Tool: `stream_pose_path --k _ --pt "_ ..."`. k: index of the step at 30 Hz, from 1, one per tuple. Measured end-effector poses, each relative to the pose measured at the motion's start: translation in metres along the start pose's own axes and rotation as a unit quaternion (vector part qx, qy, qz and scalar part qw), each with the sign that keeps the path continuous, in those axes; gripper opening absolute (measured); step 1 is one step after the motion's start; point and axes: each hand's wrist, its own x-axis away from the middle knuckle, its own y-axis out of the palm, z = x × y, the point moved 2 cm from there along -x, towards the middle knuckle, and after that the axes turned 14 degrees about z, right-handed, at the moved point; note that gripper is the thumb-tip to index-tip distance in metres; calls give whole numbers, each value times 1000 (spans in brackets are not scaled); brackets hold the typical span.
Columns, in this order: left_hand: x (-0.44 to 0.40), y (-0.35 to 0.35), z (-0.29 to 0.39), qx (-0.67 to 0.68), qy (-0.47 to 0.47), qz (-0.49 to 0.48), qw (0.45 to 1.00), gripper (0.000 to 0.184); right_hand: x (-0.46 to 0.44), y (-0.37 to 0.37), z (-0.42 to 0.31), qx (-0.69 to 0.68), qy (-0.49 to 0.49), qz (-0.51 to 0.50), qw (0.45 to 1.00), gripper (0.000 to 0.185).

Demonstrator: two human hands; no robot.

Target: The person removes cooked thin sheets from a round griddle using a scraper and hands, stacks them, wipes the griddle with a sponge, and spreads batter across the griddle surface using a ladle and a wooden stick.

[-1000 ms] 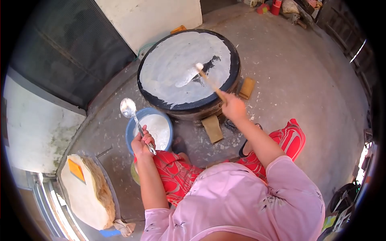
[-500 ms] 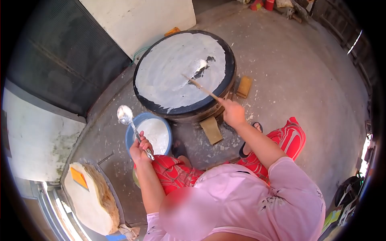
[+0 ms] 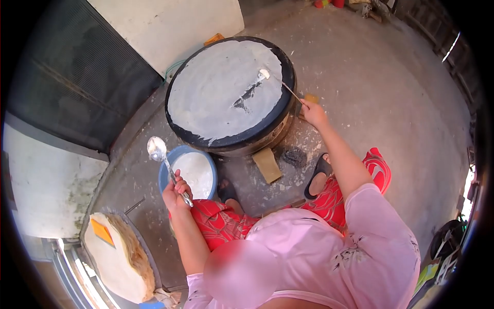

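Note:
My left hand (image 3: 176, 194) is closed around the handle of a large metal spoon (image 3: 157, 148), its bowl raised and smeared with white. Below the spoon stands a blue basin (image 3: 163, 175) of white batter (image 3: 195, 172). My right hand (image 3: 314, 114) grips a thin-handled spreader (image 3: 291, 91); its batter-coated tip touches the right part of a round black griddle (image 3: 242, 139). A thin white layer of batter (image 3: 216, 87) covers most of the griddle's top. Near the spreader's tip, a dark streak of bare surface (image 3: 247, 97) shows through.
At the lower left lies a thick stack of pale round sheets (image 3: 116, 265) with an orange scraper (image 3: 102, 232) on top. A tan block (image 3: 267, 165) sits at the griddle's base. A dark mesh-like pad (image 3: 295, 156) lies near my feet. A white wall (image 3: 175, 31) rises behind the griddle.
My right hand has moved right and up, swinging the spreader's tip from the griddle's middle toward its right side. The dark streak has changed shape. My left hand still holds the spoon.

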Motion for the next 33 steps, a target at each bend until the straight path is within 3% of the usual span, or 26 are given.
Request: stream_pose_path --k 5,7,8,10,14,16,21,23,24,26,30,32,33 --pt "-5 0 5 -2 5 -10 1000 32 21 -18 -1 58 -85 -75 992 30" --pt "-6 -2 6 1 7 -12 1000 32 23 -21 15 -78 0 -134 988 29" --pt "-6 -2 6 -1 11 -14 1000 32 22 -19 18 -77 0 -136 988 29" --pt "-3 -2 3 -2 7 -12 1000 32 25 -20 16 -69 68 -28 995 29" --pt "-1 1 3 -15 8 -15 1000 32 63 10 -19 -11 7 -76 997 29" --pt "-3 -2 3 -13 4 -17 1000 32 83 0 -40 42 -70 -75 994 28" --pt "-4 -6 5 -34 8 -25 999 32 84 -30 -28 40 -81 -36 995 29" --pt "-4 -6 2 -71 23 -38 996 31 88 -29 -25 69 34 -34 996 29" --pt "-2 -4 1 -73 23 -38 996 31 98 -17 -27 68 35 -34 996 29" --pt "3 0 -6 -156 76 -41 984 30 122 15 -34 -10 -63 -27 998 27" --pt "27 9 -32 -295 173 -57 938 29 126 14 -40 -52 -87 -63 993 28" --pt "40 14 -46 -365 202 -67 907 29 129 -3 -36 -197 146 -148 958 30" --pt "43 16 -54 -370 195 -70 906 28 133 -6 -32 -226 170 -122 951 31"
